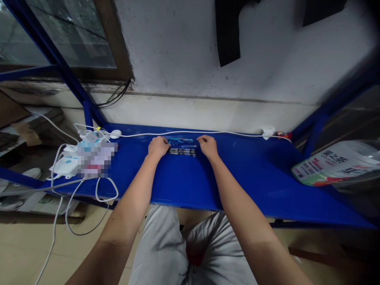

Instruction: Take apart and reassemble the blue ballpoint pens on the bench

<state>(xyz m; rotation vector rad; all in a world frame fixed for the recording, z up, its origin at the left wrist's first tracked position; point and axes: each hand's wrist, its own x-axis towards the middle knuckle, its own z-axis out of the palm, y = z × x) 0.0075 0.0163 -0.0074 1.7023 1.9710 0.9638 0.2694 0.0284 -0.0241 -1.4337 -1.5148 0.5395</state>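
Observation:
On the blue shelf, several slim dark-and-silver pen-like sticks (183,151) lie side by side between my hands. Just behind them is a loose group of bright blue pen-like pieces (179,140), too small to name surely. My left hand (158,147) is at the left ends of both groups, its fingers curled together; whatever they grip is hidden. At the right ends is my right hand (209,145), thumb and fingertips drawn together close to the blue pieces. I cannot make out anything held in that pinch.
A white cable (184,132) runs along the back of the blue shelf (184,182) to a white plug (268,133). White power strips and adapters (63,164) with looping cords crowd the left end. A large labelled bottle (335,162) lies at the right.

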